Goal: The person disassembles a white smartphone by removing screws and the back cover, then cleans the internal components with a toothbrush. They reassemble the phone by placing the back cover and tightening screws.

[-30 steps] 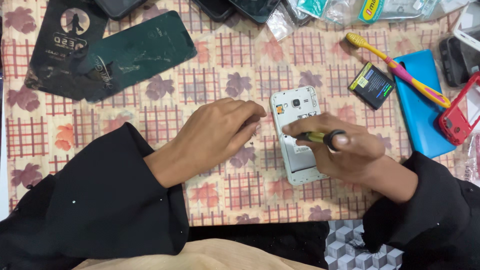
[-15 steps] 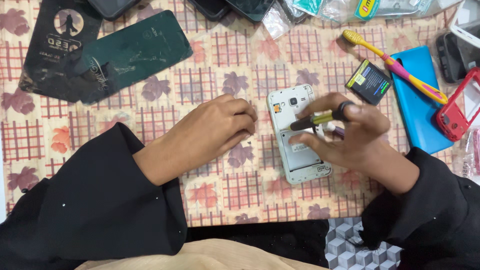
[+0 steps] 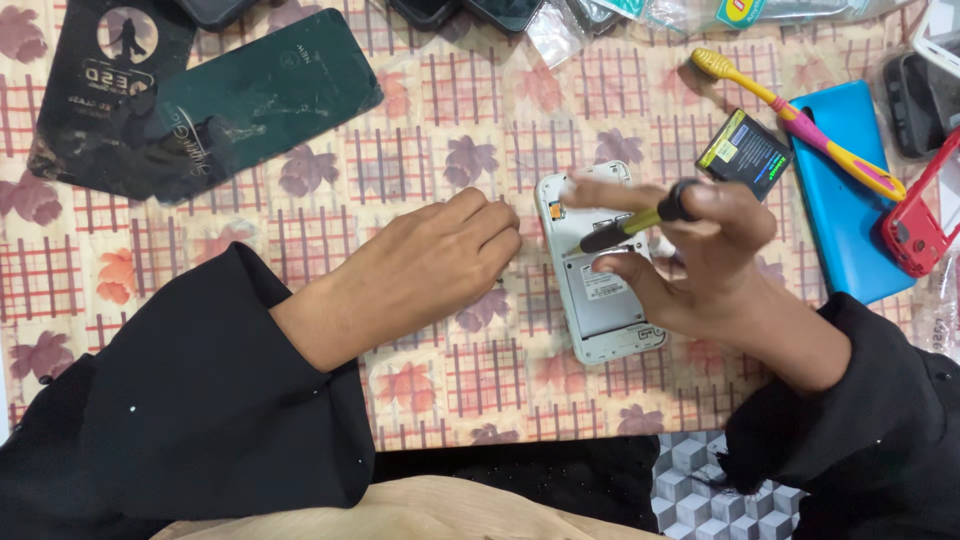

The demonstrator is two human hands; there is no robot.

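Nearest, the left hand point(image 3: 440, 255) rests loosely curled on the bench point(image 3: 420, 150) beside the opened white phone point(image 3: 598, 290), a light, rigid, likely fragile shell best steadied by its edges, while the right hand point(image 3: 700, 250) pinches a small screwdriver point(image 3: 640, 217) above it.

White phone point(image 3: 598, 290) face down, back cover off, yellow-black screwdriver point(image 3: 640, 217) above

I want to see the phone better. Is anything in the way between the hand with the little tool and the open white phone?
Nothing visible is. The right hand holds the small screwdriver directly over the open white phone. The left hand rests on the tablecloth beside the phone's left edge.
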